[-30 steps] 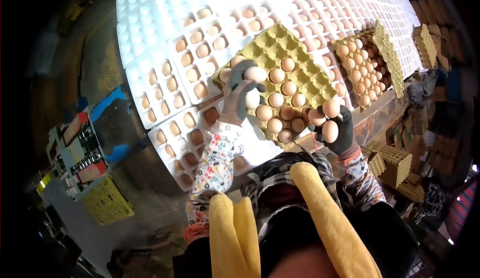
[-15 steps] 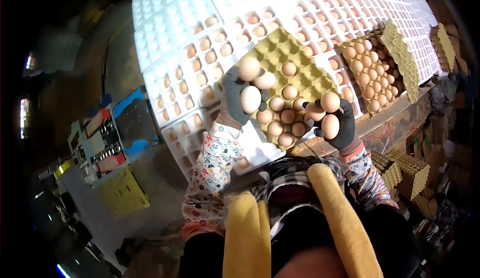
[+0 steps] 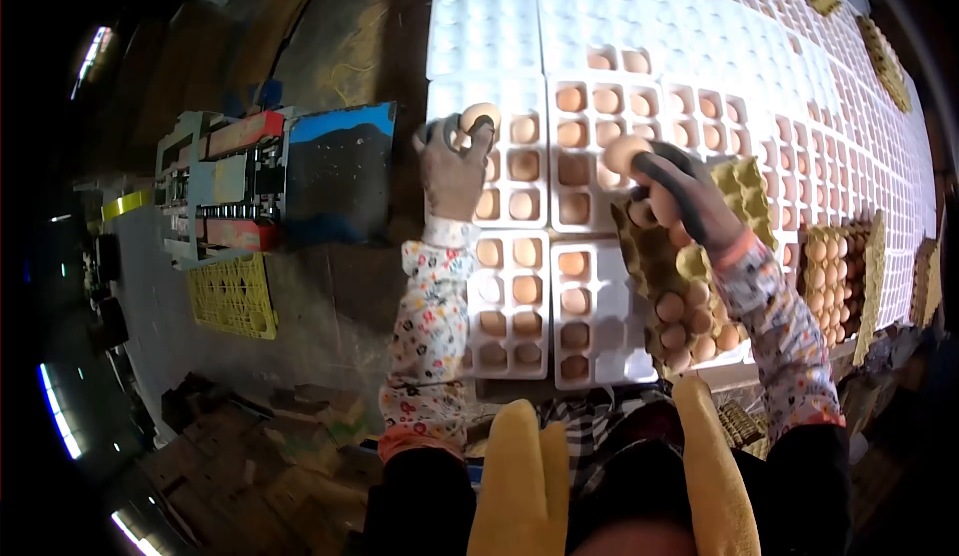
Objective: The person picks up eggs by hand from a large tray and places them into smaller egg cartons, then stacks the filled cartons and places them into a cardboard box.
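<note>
Could drop or crack the brown egg [image 3: 480, 116] pinched in the half-curled left hand [image 3: 455, 176] above the white tray [image 3: 518, 94], or the second egg [image 3: 625, 153] gripped in the partly closed right hand [image 3: 696, 194] by the pulp tray [image 3: 649, 262], through loose pinching or bumping seated eggs [image 3: 523, 128] nearby.

White sleeves printed with small red, yellow and dark flowers cover my forearms, the left sleeve [image 3: 428, 326] and right sleeve [image 3: 779, 326] ending in coral elastic edges. Above them I wear black cloth [image 3: 420, 496]; dark glove material [image 3: 679, 184] covers my right fingers.
</note>
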The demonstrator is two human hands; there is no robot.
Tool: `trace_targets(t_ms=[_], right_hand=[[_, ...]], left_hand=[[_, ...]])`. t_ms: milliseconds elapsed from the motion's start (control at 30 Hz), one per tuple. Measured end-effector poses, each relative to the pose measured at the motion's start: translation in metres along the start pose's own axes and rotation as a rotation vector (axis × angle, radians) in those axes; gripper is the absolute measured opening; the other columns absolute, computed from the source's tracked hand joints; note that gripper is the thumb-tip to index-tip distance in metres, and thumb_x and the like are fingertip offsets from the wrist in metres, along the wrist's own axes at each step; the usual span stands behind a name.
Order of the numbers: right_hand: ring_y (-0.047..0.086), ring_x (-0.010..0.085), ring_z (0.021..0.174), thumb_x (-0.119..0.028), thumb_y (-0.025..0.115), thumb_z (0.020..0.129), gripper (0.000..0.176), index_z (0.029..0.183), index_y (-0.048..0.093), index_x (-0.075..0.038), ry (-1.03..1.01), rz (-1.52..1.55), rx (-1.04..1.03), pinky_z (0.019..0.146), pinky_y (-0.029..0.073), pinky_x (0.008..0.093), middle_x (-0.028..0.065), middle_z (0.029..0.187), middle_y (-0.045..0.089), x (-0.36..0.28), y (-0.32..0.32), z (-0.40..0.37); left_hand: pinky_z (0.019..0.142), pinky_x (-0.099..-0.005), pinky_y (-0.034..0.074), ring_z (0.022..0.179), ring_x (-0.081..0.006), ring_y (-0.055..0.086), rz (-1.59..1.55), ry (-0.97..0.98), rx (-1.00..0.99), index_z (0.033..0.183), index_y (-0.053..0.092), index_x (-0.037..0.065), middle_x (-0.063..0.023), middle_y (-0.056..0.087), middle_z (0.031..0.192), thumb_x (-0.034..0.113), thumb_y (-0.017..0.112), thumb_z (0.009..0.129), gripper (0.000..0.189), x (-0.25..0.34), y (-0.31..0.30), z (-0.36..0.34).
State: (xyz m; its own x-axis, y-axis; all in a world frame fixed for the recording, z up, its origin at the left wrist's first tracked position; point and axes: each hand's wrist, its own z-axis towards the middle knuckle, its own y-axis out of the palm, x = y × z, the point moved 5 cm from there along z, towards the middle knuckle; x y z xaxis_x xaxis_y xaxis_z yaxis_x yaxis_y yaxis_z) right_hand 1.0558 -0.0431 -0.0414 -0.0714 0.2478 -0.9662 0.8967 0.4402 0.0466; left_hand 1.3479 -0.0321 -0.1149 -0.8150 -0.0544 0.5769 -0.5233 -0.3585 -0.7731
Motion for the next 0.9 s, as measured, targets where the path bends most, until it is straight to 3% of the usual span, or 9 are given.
trace_targets(t_ms=[33, 133, 300, 400, 533, 700, 733, 800, 900], right_hand=[[0.059, 0.0098, 0.083, -0.028, 0.064, 0.091, 0.042, 0.116, 0.06, 0.004, 0.049, -0.072, -0.001, 0.076, 0.048, 0.024, 0.0043, 0.092, 0.066, 0.004, 0.014, 0.043], [0.059, 0.0284, 0.103, -0.03, 0.072, 0.076, 0.04, 0.112, 0.066, -0.014, -0.404, -0.996, 0.043, 0.085, 0.05, 0.0395, 0.0103, 0.13, 0.051, 0.007, 0.052, 0.133], [0.052, 0.0317, 0.114, -0.022, 0.072, 0.072, 0.04, 0.111, 0.066, -0.015, -0.565, -1.511, -0.74, 0.088, 0.052, 0.0378, 0.0113, 0.144, 0.038, 0.013, 0.124, 0.213], [0.055, 0.029, 0.107, -0.016, 0.065, 0.076, 0.017, 0.093, 0.065, -0.014, -0.595, -1.672, -0.859, 0.087, 0.052, 0.0377, 0.0053, 0.132, 0.048, 0.002, 0.135, 0.22], [0.059, 0.0278, 0.102, -0.014, 0.062, 0.08, 0.026, 0.106, 0.065, -0.013, -0.894, -1.734, -0.874, 0.084, 0.053, 0.0361, 0.006, 0.117, 0.059, 0.059, 0.117, 0.251], [0.064, 0.0299, 0.091, -0.018, 0.061, 0.079, 0.025, 0.102, 0.069, -0.016, -0.51, -1.565, -0.957, 0.08, 0.052, 0.0399, 0.0077, 0.099, 0.067, 0.015, 0.129, 0.249], [0.065, 0.0301, 0.089, -0.019, 0.061, 0.078, 0.024, 0.1, 0.071, -0.016, -0.509, -1.471, -0.924, 0.079, 0.052, 0.0408, 0.0082, 0.095, 0.069, 0.009, 0.132, 0.25], [0.067, 0.0283, 0.083, -0.026, 0.062, 0.074, 0.018, 0.083, 0.073, -0.014, -0.299, -1.225, -0.558, 0.077, 0.052, 0.0407, 0.0109, 0.077, 0.069, 0.027, 0.12, 0.284], [0.064, 0.0287, 0.09, -0.028, 0.064, 0.073, 0.022, 0.088, 0.073, -0.015, -0.385, -1.07, -0.156, 0.083, 0.05, 0.0385, 0.0082, 0.091, 0.068, 0.031, 0.1, 0.311]], left_hand=[[0.085, -0.0423, 0.047, 0.101, -0.0326, 0.055, 0.193, 0.073, 0.009, 0.109, 0.06, 0.007, -0.0177, 0.053, 0.119, 0.032, 0.074, 0.078, 0.042, -0.013, -0.004, 0.027], [0.084, -0.0414, 0.049, 0.101, -0.0334, 0.056, 0.556, 0.193, -0.209, 0.108, 0.061, 0.011, -0.0166, 0.047, 0.128, 0.032, 0.078, 0.071, 0.046, -0.012, -0.003, 0.078], [0.082, -0.0355, 0.051, 0.097, -0.0299, 0.058, 0.758, 0.427, -0.666, 0.104, 0.066, 0.007, -0.0102, 0.05, 0.129, 0.026, 0.072, 0.075, 0.035, -0.021, 0.001, 0.124], [0.088, -0.0359, 0.049, 0.105, -0.0294, 0.058, 0.735, 0.552, -0.85, 0.107, 0.066, 0.008, -0.0119, 0.049, 0.133, 0.026, 0.073, 0.074, 0.038, -0.027, 0.004, 0.116], [0.102, -0.037, 0.041, 0.117, -0.0344, 0.053, 0.481, 0.385, -0.999, 0.117, 0.06, 0.013, -0.0183, 0.034, 0.147, 0.026, 0.078, 0.071, 0.051, -0.047, 0.01, 0.109], [0.08, -0.0339, 0.053, 0.089, -0.0341, 0.064, -0.274, 0.292, -0.318, 0.095, 0.069, 0.009, -0.0204, 0.059, 0.113, 0.02, 0.07, 0.08, 0.019, -0.067, 0.006, 0.155], [0.087, -0.0384, 0.049, 0.097, -0.0349, 0.06, -0.365, 0.109, -0.182, 0.103, 0.067, 0.01, -0.0179, 0.057, 0.116, 0.021, 0.066, 0.083, 0.022, -0.072, 0.012, 0.163], [0.095, -0.0453, 0.043, 0.112, -0.0362, 0.052, -0.075, 0.179, 0.273, 0.113, 0.063, 0.013, -0.0141, 0.054, 0.123, 0.022, 0.062, 0.085, 0.03, -0.089, 0.048, 0.163], [0.1, -0.0546, 0.036, 0.124, -0.0362, 0.039, 0.579, 0.217, -0.143, 0.122, 0.058, 0.015, -0.0131, 0.047, 0.131, 0.027, 0.054, 0.088, 0.037, -0.074, 0.094, 0.16]])
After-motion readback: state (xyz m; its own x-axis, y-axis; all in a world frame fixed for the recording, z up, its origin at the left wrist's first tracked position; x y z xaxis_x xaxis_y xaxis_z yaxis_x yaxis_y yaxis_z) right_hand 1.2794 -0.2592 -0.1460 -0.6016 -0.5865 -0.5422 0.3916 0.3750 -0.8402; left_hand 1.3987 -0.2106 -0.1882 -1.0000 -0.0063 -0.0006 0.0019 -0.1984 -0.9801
